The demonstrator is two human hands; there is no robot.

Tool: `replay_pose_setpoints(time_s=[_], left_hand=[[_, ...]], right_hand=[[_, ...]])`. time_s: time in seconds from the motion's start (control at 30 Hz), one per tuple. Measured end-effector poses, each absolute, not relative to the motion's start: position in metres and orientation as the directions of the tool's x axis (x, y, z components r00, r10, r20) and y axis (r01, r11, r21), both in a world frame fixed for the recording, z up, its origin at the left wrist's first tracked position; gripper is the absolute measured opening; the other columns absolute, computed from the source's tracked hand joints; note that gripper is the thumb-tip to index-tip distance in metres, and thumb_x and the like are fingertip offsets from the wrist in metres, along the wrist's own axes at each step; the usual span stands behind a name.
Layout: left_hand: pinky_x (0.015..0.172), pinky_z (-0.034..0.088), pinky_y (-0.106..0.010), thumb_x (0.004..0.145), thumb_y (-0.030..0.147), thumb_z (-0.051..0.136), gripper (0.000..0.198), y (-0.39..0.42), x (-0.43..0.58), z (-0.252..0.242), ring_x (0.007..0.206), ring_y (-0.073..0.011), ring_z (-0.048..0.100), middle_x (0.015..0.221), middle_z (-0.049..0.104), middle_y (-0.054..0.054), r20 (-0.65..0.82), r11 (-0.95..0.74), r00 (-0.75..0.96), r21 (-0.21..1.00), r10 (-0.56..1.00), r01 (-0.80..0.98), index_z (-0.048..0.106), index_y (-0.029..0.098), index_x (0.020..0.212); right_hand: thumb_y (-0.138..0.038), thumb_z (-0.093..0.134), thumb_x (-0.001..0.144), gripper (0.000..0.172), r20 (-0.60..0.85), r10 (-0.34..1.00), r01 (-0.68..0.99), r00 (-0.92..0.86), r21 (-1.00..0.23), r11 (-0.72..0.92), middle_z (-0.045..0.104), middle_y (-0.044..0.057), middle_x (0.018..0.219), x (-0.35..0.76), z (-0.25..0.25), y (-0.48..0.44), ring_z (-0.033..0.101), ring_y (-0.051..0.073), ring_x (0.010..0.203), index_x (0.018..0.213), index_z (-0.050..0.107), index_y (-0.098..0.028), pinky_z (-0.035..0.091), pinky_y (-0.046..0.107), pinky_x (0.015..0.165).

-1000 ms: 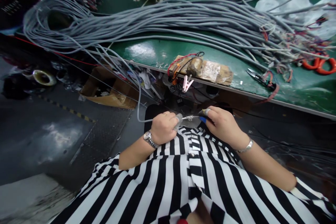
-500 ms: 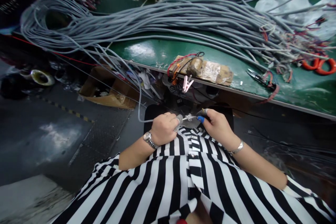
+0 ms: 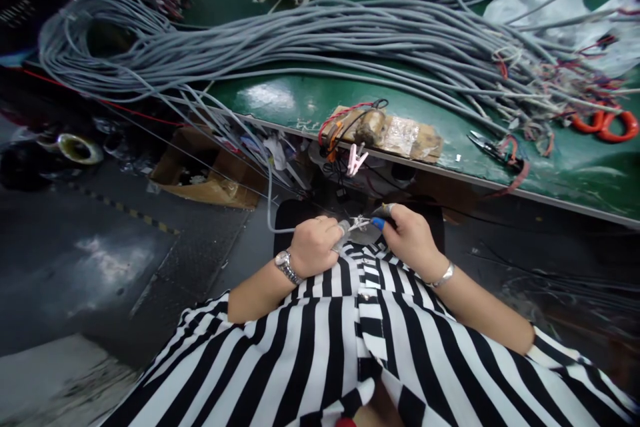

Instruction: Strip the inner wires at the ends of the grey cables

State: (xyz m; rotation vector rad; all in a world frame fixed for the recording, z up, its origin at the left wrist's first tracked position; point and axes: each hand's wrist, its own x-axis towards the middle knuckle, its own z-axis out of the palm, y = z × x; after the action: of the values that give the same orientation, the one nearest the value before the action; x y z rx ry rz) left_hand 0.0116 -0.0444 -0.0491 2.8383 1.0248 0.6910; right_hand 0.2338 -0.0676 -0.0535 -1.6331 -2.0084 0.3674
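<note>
My left hand (image 3: 316,244) is closed around the end of a grey cable (image 3: 271,203), which rises from my fist to the bench edge. Beyond my left fingertips, thin pale wire strands (image 3: 358,222) fan out from the cable end. My right hand (image 3: 409,237) pinches the tips of those strands between thumb and forefinger. The right thumb wears a blue covering and the forefinger a dark grey one; grey covering also shows on my left fingertips. Both hands are above my lap, in front of the striped shirt. The exact strand in my right pinch is too small to make out.
A long bundle of grey cables (image 3: 300,40) lies across the green bench (image 3: 280,95). Near the front edge are a taped wooden block (image 3: 400,133) with a pink clip (image 3: 357,160), pliers (image 3: 493,148) and orange-handled scissors (image 3: 619,127). A cardboard box (image 3: 210,177) stands below, left.
My right hand has moved slightly left, closer to my left hand, still pinching at the strands. The left hand stays closed on the cable, shifted a touch right.
</note>
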Motion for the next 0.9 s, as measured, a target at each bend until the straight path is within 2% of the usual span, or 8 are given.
replay_pose_setpoints(time_s=[0.23, 0.33, 0.43, 0.57, 0.63, 0.77, 0.83, 0.9], left_hand=[[0.056, 0.035, -0.027, 0.071, 0.010, 0.049, 0.014, -0.044, 0.012, -0.049, 0.054, -0.0132, 0.045, 0.056, 0.052, -0.001, 0.396, -0.744, 0.636, 0.246, 0.662, 0.622, 0.050, 0.018, 0.058], [0.056, 0.035, -0.027, 0.074, 0.012, 0.049, 0.015, -0.044, 0.014, -0.048, 0.054, -0.0132, 0.046, 0.055, 0.052, -0.001, 0.400, -0.755, 0.644, 0.258, 0.652, 0.603, 0.051, 0.018, 0.060], [0.056, 0.036, -0.028, 0.074, 0.013, 0.048, 0.015, -0.043, 0.015, -0.049, 0.054, -0.0134, 0.046, 0.056, 0.052, -0.001, 0.390, -0.777, 0.673, 0.257, 0.628, 0.575, 0.051, 0.018, 0.060], [0.055, 0.036, -0.027, 0.072, 0.014, 0.048, 0.013, -0.043, 0.014, -0.052, 0.054, -0.0133, 0.048, 0.056, 0.053, -0.001, 0.365, -0.755, 0.663, 0.264, 0.654, 0.600, 0.052, 0.018, 0.060], [0.056, 0.036, -0.027, 0.070, 0.013, 0.048, 0.011, -0.044, 0.013, -0.052, 0.055, -0.0134, 0.049, 0.056, 0.054, -0.001, 0.345, -0.715, 0.627, 0.292, 0.699, 0.636, 0.052, 0.018, 0.061], [0.056, 0.037, -0.027, 0.069, 0.012, 0.049, 0.011, -0.045, 0.013, -0.051, 0.055, -0.0136, 0.051, 0.057, 0.055, -0.001, 0.304, -0.673, 0.600, 0.346, 0.740, 0.654, 0.053, 0.018, 0.061], [0.056, 0.037, -0.026, 0.073, 0.014, 0.050, 0.015, -0.046, 0.015, -0.051, 0.055, -0.0131, 0.051, 0.056, 0.055, -0.001, 0.302, -0.690, 0.622, 0.369, 0.722, 0.622, 0.052, 0.018, 0.059], [0.055, 0.037, -0.026, 0.076, 0.017, 0.050, 0.019, -0.048, 0.017, -0.051, 0.054, -0.0127, 0.051, 0.055, 0.055, -0.001, 0.315, -0.743, 0.680, 0.387, 0.663, 0.546, 0.052, 0.018, 0.058]], right_hand=[[-0.021, 0.051, 0.082, 0.006, 0.308, 0.882, 0.752, -0.356, -0.466, 0.466, 0.059, 0.005, 0.075, 0.235, -0.048, -0.072, 0.054, 0.017, 0.069, 0.077, 0.054, -0.019, 0.041, 0.028, 0.061], [-0.020, 0.049, 0.083, 0.008, 0.322, 0.925, 0.751, -0.201, -0.556, 0.356, 0.060, 0.006, 0.076, 0.230, -0.051, -0.070, 0.056, 0.018, 0.071, 0.080, 0.056, -0.019, 0.043, 0.029, 0.065], [-0.023, 0.052, 0.083, 0.008, 0.184, 0.982, 0.685, -0.038, -0.711, 0.160, 0.064, 0.005, 0.080, 0.225, -0.059, -0.065, 0.059, 0.018, 0.075, 0.083, 0.059, -0.020, 0.045, 0.029, 0.068], [-0.026, 0.054, 0.082, 0.009, 0.016, 0.996, 0.533, -0.085, -0.844, 0.059, 0.063, 0.001, 0.072, 0.228, -0.063, -0.062, 0.057, 0.015, 0.065, 0.078, 0.059, -0.020, 0.044, 0.026, 0.061], [-0.027, 0.056, 0.081, 0.009, 0.085, 0.980, 0.518, -0.178, -0.839, 0.167, 0.060, 0.001, 0.069, 0.232, -0.059, -0.065, 0.054, 0.014, 0.061, 0.077, 0.058, -0.020, 0.042, 0.025, 0.058], [-0.027, 0.058, 0.078, 0.011, 0.281, 0.909, 0.571, -0.308, -0.709, 0.412, 0.054, 0.000, 0.064, 0.235, -0.052, -0.068, 0.048, 0.013, 0.058, 0.070, 0.055, -0.019, 0.038, 0.026, 0.056], [-0.027, 0.057, 0.078, 0.011, 0.300, 0.923, 0.625, -0.241, -0.680, 0.384, 0.056, 0.001, 0.066, 0.234, -0.055, -0.064, 0.050, 0.014, 0.061, 0.071, 0.055, -0.019, 0.038, 0.026, 0.058], [-0.030, 0.056, 0.080, 0.012, 0.254, 0.966, 0.622, -0.040, -0.751, 0.223, 0.059, 0.002, 0.070, 0.234, -0.062, -0.055, 0.052, 0.014, 0.063, 0.075, 0.056, -0.019, 0.040, 0.027, 0.059]])
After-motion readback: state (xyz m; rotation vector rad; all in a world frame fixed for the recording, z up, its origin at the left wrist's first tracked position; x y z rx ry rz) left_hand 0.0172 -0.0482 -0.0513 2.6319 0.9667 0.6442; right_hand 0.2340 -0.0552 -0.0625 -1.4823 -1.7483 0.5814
